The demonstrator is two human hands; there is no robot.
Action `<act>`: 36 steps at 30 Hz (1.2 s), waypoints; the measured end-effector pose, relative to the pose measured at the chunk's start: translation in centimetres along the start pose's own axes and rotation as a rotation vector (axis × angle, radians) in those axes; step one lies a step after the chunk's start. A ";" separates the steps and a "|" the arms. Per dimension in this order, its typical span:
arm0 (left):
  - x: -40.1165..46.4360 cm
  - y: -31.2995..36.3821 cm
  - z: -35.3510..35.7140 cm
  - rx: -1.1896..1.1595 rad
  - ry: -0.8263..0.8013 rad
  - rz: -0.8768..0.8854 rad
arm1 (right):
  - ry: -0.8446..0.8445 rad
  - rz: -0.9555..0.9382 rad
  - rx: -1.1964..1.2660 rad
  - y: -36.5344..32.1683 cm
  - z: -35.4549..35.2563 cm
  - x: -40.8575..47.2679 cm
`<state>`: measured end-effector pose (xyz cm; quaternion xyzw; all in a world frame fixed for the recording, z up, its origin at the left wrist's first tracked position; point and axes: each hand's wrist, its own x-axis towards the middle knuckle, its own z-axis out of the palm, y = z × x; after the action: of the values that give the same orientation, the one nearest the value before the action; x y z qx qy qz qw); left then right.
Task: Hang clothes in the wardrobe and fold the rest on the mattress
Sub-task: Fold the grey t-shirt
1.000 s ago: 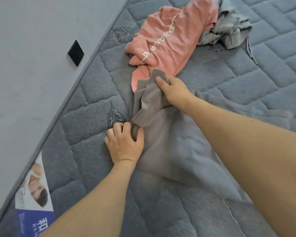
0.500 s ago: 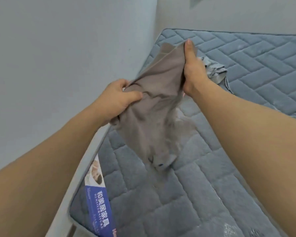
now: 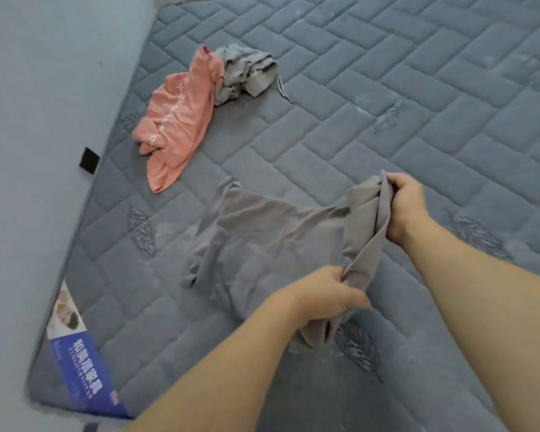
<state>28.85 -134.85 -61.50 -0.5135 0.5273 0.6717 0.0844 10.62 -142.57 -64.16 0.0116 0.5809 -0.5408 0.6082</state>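
Lower centre of the frame: a grey garment [image 3: 272,244] lies half spread on the quilted mattress [image 3: 418,120], one edge gathered in the left hand [image 3: 321,296] and the right hand [image 3: 406,204], both clenched on it. Cloth appears light, limp, non-slippery; best gripped at edge corners.

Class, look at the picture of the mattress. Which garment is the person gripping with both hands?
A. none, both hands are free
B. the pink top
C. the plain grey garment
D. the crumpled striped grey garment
C. The left hand and the right hand each grip an edge of the plain grey garment, while the pink top and the striped grey garment lie untouched farther up the mattress.
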 end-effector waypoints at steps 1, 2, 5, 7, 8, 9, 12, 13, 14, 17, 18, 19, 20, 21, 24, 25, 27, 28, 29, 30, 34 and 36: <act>1.7 -0.7 2.8 -0.021 -0.061 -0.037 | 0.067 0.020 0.029 0.4 -3.6 0.3; 3.2 -1.3 5.3 -0.050 -0.120 -0.066 | 0.125 0.028 0.047 0.7 -6.9 0.6; 6.5 -2.0 9.8 -0.124 -0.246 -0.097 | 0.228 0.014 0.074 1.0 -13.6 1.0; 7.5 -2.2 9.9 -0.171 -0.260 -0.094 | 0.251 -0.002 0.011 1.2 -14.6 1.4; 7.7 -2.4 8.9 -0.190 -0.246 -0.094 | 0.252 -0.019 -0.052 1.2 -14.1 1.7; 7.7 -2.8 7.5 -0.205 -0.219 -0.099 | 0.244 -0.046 -0.135 1.2 -13.0 1.9; 6.5 -4.9 1.3 -0.263 -0.127 -0.130 | 0.121 -0.164 -0.485 1.6 -7.7 3.3; 5.8 -5.8 -1.1 -0.261 -0.088 -0.138 | 0.046 -0.212 -0.604 1.9 -5.5 3.7; 5.0 -6.8 -3.4 -0.251 -0.040 -0.140 | -0.032 -0.263 -0.712 2.2 -3.2 4.0; 3.1 -10.3 -9.6 -0.259 0.206 -0.068 | -0.174 -0.449 -0.967 4.2 4.5 4.8; 2.8 -11.4 -11.4 -0.264 0.307 -0.044 | -0.200 -0.499 -1.032 5.1 6.9 5.3; 2.7 -12.5 -12.9 -0.255 0.391 -0.034 | -0.223 -0.536 -1.086 6.3 8.9 6.0; 2.8 -13.6 -14.1 -0.235 0.451 -0.044 | -0.240 -0.556 -1.140 7.6 10.6 6.8; 2.9 -14.6 -14.9 -0.216 0.482 -0.072 | -0.246 -0.570 -1.207 9.0 11.8 7.8; 3.7 -17.6 -15.7 -0.205 0.383 -0.216 | -0.147 -0.592 -1.437 12.8 13.4 10.8; 4.0 -18.4 -15.5 -0.189 0.333 -0.245 | -0.075 -0.603 -1.481 13.7 13.4 11.6; 4.4 -19.5 -15.0 -0.155 0.327 -0.214 | 0.081 -0.637 -1.567 15.0 13.5 12.9; 4.4 -19.9 -14.7 -0.139 0.348 -0.179 | 0.141 -0.652 -1.613 15.5 13.6 13.3; 4.3 -20.2 -14.3 -0.115 0.374 -0.153 | 0.174 -0.660 -1.647 15.9 13.7 13.5; 4.1 -20.4 -13.8 -0.080 0.403 -0.138 | 0.182 -0.659 -1.662 16.1 13.9 13.6; 3.7 -20.1 -13.3 -0.038 0.451 -0.210 | 0.133 -0.701 -1.789 16.3 14.0 13.9; 4.5 -19.5 -13.7 0.040 0.537 -0.301 | 0.122 -0.735 -1.873 16.2 14.0 14.0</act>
<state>47.76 -139.25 -75.95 -0.7432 0.4619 0.4814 0.0510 27.60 -153.83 -79.65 -0.6231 0.7697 -0.0190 0.1373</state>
